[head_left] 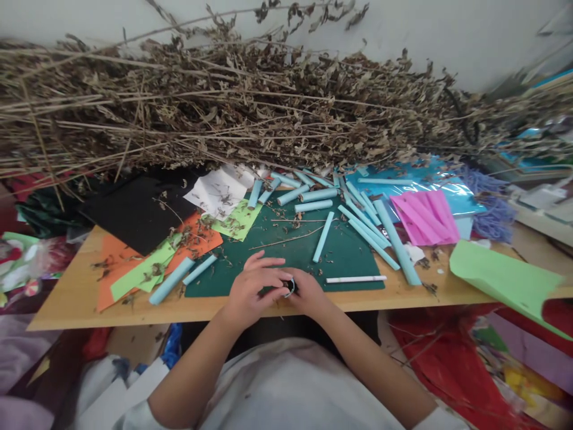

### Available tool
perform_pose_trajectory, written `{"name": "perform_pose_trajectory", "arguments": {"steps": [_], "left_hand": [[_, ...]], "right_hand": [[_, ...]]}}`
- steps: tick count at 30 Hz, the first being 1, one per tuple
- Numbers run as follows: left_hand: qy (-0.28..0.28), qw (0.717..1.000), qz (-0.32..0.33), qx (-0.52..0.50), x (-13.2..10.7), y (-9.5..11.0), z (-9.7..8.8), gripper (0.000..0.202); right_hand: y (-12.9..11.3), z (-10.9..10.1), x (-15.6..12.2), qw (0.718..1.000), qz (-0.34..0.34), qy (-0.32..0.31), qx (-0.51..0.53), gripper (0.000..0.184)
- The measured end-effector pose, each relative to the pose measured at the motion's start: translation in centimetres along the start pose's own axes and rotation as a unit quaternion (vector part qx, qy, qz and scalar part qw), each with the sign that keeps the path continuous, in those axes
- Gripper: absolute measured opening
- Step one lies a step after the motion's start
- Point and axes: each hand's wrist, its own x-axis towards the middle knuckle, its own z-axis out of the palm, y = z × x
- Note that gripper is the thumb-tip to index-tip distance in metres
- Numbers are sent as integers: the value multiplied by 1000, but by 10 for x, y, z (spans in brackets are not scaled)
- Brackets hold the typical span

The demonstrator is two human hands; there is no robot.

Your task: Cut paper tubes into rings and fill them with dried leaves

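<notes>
Over the front edge of the green cutting mat (286,257), my two hands meet at a small rolled paper tube (292,287) with a pale blue rim and a dark opening. My right hand (308,294) is wrapped round the tube and hides most of it. The thumb and index finger of my left hand (253,285) curve onto its rim, while its other fingers are lifted and apart. Whatever lies inside the tube is too small to tell. A thin white stick (356,279) lies on the mat to the right.
Dried leafy stems (268,113) are heaped along the back. Several light blue paper rolls (396,239) lie about the mat and wooden table (67,292). Orange paper (107,286) and black paper (143,209) lie left; pink paper (425,218) and green paper (496,278) lie right.
</notes>
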Motion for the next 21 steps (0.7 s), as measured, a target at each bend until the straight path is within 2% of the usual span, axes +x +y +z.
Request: {"name": "perform_pose_trajectory", "arguments": {"steps": [5, 9, 16, 21], "left_hand": [[-13, 999, 41, -16, 0, -4, 1, 5], [-49, 995, 68, -52, 1, -5, 0, 17], [-51, 995, 15, -80, 1, -3, -13, 24], [-166, 983, 69, 49, 9, 1, -19, 44]], "right_hand": [[-2, 0, 0, 1000, 8, 3, 7, 27], [-1, 0, 0, 1000, 11, 1, 12, 26], [-4, -2, 1, 1000, 22, 2, 10, 26], [-3, -2, 0, 999, 44, -6, 16, 26]]}}
